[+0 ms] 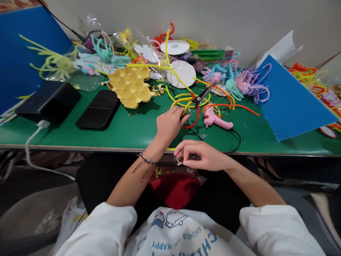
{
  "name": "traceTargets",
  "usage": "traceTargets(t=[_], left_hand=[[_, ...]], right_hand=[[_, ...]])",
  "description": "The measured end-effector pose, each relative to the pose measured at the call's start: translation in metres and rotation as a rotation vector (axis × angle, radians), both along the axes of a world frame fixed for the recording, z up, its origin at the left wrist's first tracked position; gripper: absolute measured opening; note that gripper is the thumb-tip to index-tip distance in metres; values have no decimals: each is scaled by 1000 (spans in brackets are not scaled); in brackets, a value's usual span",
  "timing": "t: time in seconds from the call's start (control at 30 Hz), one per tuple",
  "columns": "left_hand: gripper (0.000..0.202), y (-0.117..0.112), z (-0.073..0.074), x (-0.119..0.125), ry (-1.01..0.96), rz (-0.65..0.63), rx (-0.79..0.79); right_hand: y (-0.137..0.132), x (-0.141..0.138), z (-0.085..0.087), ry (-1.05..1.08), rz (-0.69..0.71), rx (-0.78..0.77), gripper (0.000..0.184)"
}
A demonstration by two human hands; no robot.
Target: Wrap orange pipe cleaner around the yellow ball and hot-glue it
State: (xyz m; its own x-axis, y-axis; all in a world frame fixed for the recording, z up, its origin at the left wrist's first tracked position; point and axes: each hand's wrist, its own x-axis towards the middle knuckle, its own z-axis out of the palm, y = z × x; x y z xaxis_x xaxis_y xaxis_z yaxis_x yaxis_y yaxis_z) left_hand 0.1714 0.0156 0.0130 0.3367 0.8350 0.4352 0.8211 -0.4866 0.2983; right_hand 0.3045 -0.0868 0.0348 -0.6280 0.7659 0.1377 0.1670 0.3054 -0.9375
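Note:
My left hand [172,122] is over the green table, its fingers pinched at the handle end of the scissors [204,96]. The dark blades point up and to the right, among yellow and red pipe cleaners. Just past the front edge of the table, my right hand [204,154] has its fingers curled together. A small whitish-brown bit [179,160] shows at its fingertips, too small to name. To the right of the scissors lies a pink glue gun [217,120] with a black cord. An orange pipe cleaner [239,106] lies just behind it.
A yellow egg-carton piece [130,85], a black phone [98,109] and a black box [48,101] with a white cable stand left. Bundles of coloured pipe cleaners [247,83] line the back. Blue boards [293,103] flank the table. Below is a red surface [174,190].

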Motion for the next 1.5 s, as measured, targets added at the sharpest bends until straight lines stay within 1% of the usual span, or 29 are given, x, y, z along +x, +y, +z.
traceTargets(t=[0.1,0.17,0.27,0.33,0.43,0.57,0.6,0.63,0.67,0.73,0.77,0.8,0.83,0.87,0.93,1.13,1.23,1.3,1.37,1.43,1.5], left_hand=[[27,0,0,0,-2,-4,-25],[28,0,0,0,-5,-5,-39],[29,0,0,-1,-10,-7,-43],[29,0,-1,0,-12,-9,-31],[27,1,-2,0,-17,-7,-5],[28,2,-3,1,-22,0,-2],[29,2,-3,1,-20,0,-5],[30,2,-3,1,-18,0,-9],[30,1,-2,1,-16,-5,-13],[30,1,-1,0,-14,-14,-13],[30,0,-1,0,-13,-16,-14],[30,0,0,0,-12,-17,-16],[29,-1,1,0,-10,-15,-18],[29,-1,1,0,-9,-13,-21],[29,-1,2,0,-7,-10,-29],[28,-1,2,0,-25,-15,-36],[30,-1,2,1,-20,-17,-37],[31,-1,1,1,-11,-17,-40],[33,-1,1,1,-4,-14,-44],[33,-1,2,0,0,-14,-43],[32,-1,2,0,-4,-17,-39]], right_hand=[[-3,-2,-1,141,-52,-246,15],[-4,-3,-1,164,-99,-324,17],[-3,-3,-2,172,-124,-384,17],[-2,-3,-3,185,-127,-423,21],[-2,-3,-2,181,-134,-440,33],[-2,-1,5,158,-106,-415,57],[-2,0,7,138,-93,-408,56],[-2,1,10,104,-83,-385,50],[-1,2,12,49,-68,-334,38],[-1,4,17,-91,-26,-147,14],[0,5,18,-160,-3,-33,10],[0,6,19,-217,15,73,12],[1,6,18,-258,25,157,14],[1,7,18,-282,24,209,14],[1,7,15,-298,-9,235,13],[3,3,11,-327,-131,123,9],[3,3,12,-249,-107,39,13],[2,5,13,-174,-66,78,18],[2,6,12,-173,-78,187,16],[3,6,10,-281,-122,253,9],[5,3,7,-497,-160,303,15]])
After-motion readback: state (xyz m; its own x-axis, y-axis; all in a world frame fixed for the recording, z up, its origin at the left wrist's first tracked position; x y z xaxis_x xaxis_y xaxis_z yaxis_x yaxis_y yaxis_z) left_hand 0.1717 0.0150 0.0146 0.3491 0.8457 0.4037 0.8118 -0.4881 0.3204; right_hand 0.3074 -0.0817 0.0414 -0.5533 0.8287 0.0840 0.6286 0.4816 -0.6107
